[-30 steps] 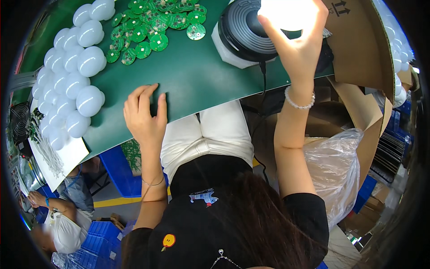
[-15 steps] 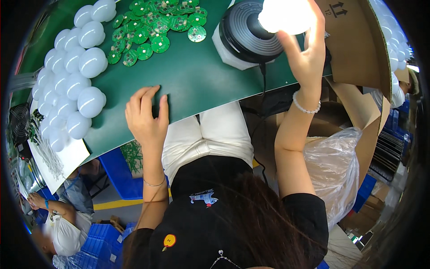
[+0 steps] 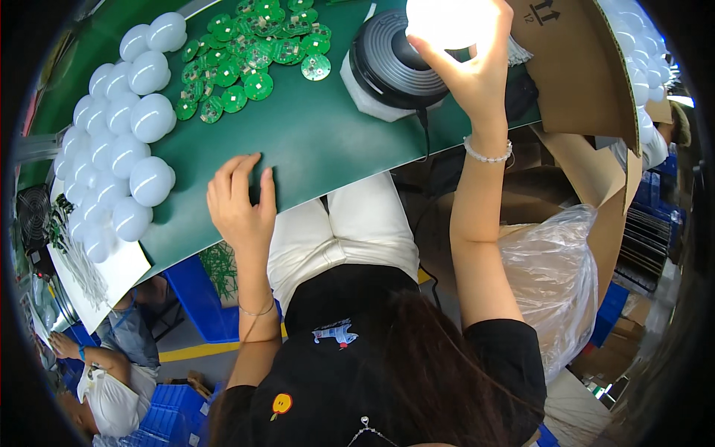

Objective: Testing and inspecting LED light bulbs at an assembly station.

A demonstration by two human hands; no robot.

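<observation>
The right hand (image 3: 471, 63) is raised over the far side of the green table (image 3: 328, 141), its fingers wrapped around a lit white bulb (image 3: 445, 21) that glows so brightly its outline washes out; the thumb lies along the bulb's near side and the other fingers curve round its right side. The bulb sits directly above a round black ribbed test socket (image 3: 389, 65) that rests on a white base, and whether the bulb's foot is seated in the socket or held just over it cannot be told through the glare. A black cable (image 3: 426, 134) drops from the socket over the table's near edge. A bead bracelet (image 3: 488, 154) circles the right wrist. The left hand (image 3: 238, 203) lies flat on the table near its front edge, palm down, fingers loosely spread and holding nothing, well apart from the bulb and the socket. To its left a crowd of unlit white bulb domes (image 3: 123, 141) lines the table's left side, and beyond it a heap of small round green circuit boards (image 3: 249, 52) lies near the far edge. A brown cardboard box (image 3: 581, 67) stands just right of the right hand, with a clear plastic bag (image 3: 551, 276) below it.
</observation>
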